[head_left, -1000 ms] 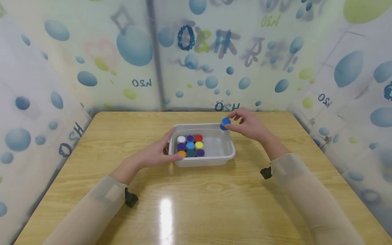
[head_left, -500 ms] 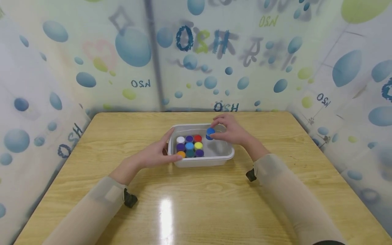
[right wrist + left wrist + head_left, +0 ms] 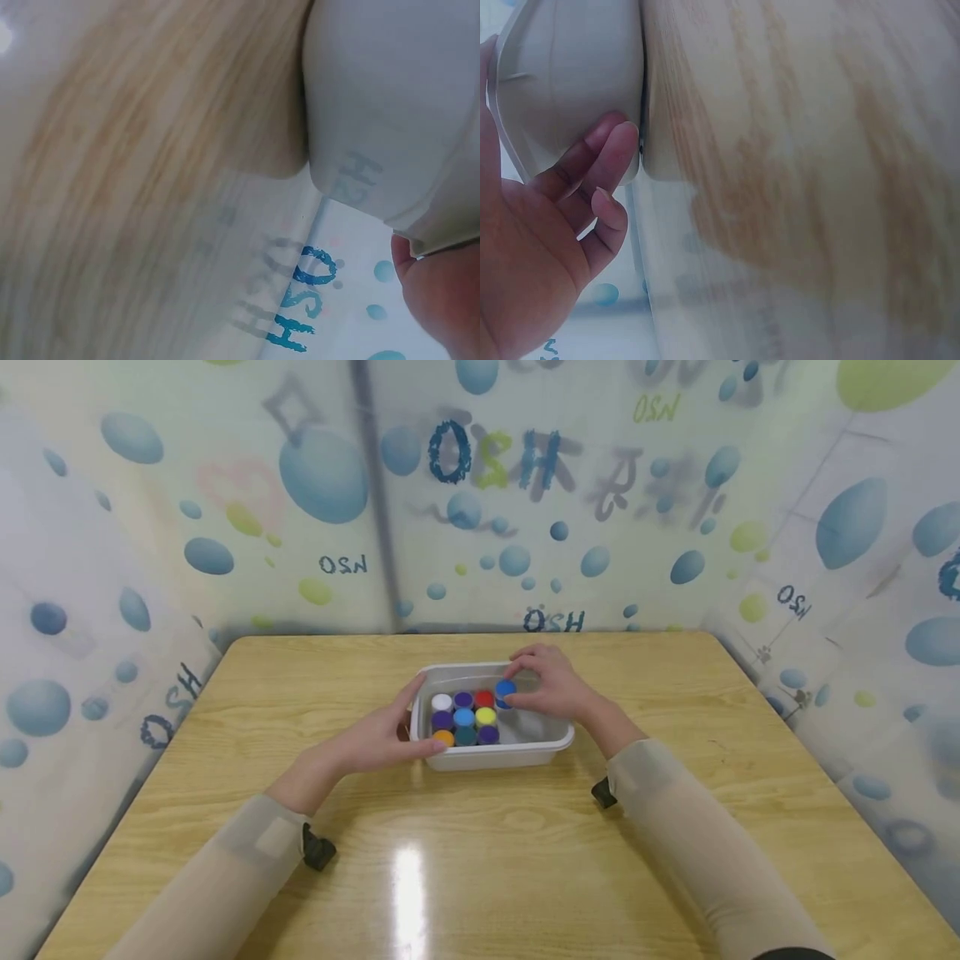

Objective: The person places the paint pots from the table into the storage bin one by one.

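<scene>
A white plastic tub (image 3: 498,758) stands on the table, its left part filled with small paint jars (image 3: 464,718) in rows. Their lids are white, purple, red, light blue, yellow, teal and orange. My left hand (image 3: 378,735) holds the tub's left end, thumb over the front rim; the left wrist view shows its fingers (image 3: 615,154) against the outer wall. Between thumb and fingertips, my right hand (image 3: 558,687) pinches a blue-lidded paint jar (image 3: 506,691) inside the tub, just right of the red-lidded jar. The tub's wall hides most of that hand in the right wrist view.
The wooden table (image 3: 517,843) reaches back to a wall sheet (image 3: 480,577) printed with blue and green drops. More of the patterned sheet hangs at the left and right sides. The tub's raised rim surrounds the jars.
My right hand has carried the blue-lidded jar leftward and down, from the tub's back right corner to beside the red-lidded jar. My left hand keeps its hold on the tub.
</scene>
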Demonstrator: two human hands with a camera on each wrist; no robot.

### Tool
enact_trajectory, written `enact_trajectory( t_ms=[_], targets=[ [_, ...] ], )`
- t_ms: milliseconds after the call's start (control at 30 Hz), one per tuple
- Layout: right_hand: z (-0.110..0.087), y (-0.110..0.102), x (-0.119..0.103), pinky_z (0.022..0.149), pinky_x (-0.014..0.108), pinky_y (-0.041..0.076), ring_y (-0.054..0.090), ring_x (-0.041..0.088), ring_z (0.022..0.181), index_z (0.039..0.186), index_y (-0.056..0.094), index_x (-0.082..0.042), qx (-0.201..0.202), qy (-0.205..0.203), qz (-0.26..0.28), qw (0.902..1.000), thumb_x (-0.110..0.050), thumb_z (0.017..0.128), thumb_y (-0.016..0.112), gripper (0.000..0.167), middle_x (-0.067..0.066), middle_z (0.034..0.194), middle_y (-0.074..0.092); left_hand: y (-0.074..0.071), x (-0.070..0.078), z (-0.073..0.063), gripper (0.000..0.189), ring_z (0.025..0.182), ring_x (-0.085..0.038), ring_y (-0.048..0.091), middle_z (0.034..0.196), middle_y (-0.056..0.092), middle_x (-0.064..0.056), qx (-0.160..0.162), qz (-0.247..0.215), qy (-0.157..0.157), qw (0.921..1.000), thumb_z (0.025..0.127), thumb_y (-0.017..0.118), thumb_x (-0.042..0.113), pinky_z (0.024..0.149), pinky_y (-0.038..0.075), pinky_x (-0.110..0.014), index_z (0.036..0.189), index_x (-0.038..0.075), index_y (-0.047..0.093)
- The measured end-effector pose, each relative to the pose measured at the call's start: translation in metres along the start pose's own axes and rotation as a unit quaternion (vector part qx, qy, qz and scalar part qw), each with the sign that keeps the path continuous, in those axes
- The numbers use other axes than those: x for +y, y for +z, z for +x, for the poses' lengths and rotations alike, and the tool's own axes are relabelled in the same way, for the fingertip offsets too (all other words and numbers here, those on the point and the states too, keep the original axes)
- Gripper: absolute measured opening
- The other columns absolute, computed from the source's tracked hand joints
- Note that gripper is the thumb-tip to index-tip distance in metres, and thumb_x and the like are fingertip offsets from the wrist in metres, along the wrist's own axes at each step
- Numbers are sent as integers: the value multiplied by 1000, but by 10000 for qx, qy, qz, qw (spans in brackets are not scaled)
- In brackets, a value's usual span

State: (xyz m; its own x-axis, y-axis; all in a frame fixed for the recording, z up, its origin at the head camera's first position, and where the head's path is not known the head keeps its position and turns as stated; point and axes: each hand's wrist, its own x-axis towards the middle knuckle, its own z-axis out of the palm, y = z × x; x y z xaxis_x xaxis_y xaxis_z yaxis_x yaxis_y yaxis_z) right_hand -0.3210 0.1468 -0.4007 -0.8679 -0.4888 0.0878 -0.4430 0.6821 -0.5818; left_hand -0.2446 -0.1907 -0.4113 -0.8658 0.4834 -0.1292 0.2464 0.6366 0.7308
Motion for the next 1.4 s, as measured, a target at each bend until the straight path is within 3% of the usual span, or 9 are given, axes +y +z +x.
enact_trajectory(
  t_ms=[400,733,1400],
  targets=[
    [4,-3,-14,130,61,23,32,36,154,121,80,-24,-364,58,-1063,9937,-36,96,85,28,9,161,50,-3,-2,0,121,106,-23,66,138,69,-17,77,-44,30,10000,98,78,61,94,55,-38,178,31,-8],
    [4,-5,-20,131,62,23,29,38,159,127,80,-29,-595,154,-1570,9857,-36,100,83,28,10,165,48,-3,0,1,120,105,-23,64,134,70,-15,71,-14,7,10000,98,77,61,92,54,-38,178,29,-7],
    [-2,-2,-11,131,63,24,29,38,160,132,78,-33,-540,222,-1346,9892,-33,97,86,36,8,167,49,1,6,3,120,106,-24,62,134,66,-13,21,117,-71,9999,96,77,64,91,54,-37,178,31,-4]
  ],
)
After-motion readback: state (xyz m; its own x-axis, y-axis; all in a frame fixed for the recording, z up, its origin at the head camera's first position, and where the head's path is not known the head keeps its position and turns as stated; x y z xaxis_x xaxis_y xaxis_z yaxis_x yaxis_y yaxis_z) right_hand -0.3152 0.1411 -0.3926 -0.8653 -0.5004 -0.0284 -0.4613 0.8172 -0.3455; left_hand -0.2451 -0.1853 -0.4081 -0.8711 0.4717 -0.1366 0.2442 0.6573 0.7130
